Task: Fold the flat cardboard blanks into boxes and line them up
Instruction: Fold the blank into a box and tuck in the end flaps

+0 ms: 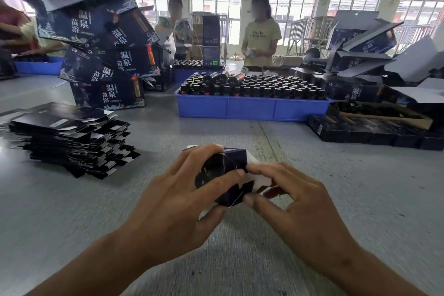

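Observation:
A small dark blue cardboard box [229, 170], partly folded with white flap insides showing, is held just above the grey table in front of me. My left hand [182, 199] grips its left side, fingers curled over the top and thumb under it. My right hand [295, 199] pinches the white end flaps on the box's right side. A tall stack of flat dark blanks [72, 137] lies on the table to the left. A row of folded small dark boxes [374, 131] stands at the right.
A blue tray [252, 107] full of dark bottles sits ahead at centre. Large dark printed cartons [103, 55] are piled at the back left and more open cartons [365, 60] at the back right. Several people stand behind the table.

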The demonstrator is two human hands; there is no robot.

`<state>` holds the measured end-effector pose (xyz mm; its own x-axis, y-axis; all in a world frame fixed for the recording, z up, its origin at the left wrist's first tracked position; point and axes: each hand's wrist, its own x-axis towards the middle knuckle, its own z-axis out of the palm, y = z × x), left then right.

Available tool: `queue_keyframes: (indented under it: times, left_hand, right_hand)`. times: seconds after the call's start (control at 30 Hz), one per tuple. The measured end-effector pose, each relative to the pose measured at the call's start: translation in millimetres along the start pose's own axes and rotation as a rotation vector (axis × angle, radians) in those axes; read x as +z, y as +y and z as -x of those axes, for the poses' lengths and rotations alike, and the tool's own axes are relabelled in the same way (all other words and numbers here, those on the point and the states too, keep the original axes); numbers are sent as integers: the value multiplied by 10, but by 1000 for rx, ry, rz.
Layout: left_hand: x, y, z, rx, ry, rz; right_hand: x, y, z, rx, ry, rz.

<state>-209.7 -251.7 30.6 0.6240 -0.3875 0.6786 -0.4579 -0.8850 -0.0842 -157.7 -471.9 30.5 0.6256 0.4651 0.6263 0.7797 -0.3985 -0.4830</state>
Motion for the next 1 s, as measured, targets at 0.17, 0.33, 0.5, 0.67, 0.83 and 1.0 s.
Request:
queue_keyframes:
  times: [0.17, 0.33, 0.5, 0.67, 0.83, 1.0]
  left_hand:
    - [8, 21, -1, 23, 0, -28]
    - [-4, 27, -20, 46, -3, -105]
    - [-9, 40, -25, 31, -5, -123]
    - [-31, 17, -24, -21, 9, -113]
    - [-22, 58, -17, -35, 12, -36]
    - [-26, 204, -47, -135, 24, 120]
  right_hand:
    - [14, -16, 5, 50, 56, -12]
    - [9, -41, 2, 65, 52, 3]
    - [-2, -58, 6, 97, 45, -75]
    - [-12, -31, -6, 85, 2, -142]
    - [-9, -74, -34, 129, 48, -293]
    - [11, -48, -42, 231, 86, -360]
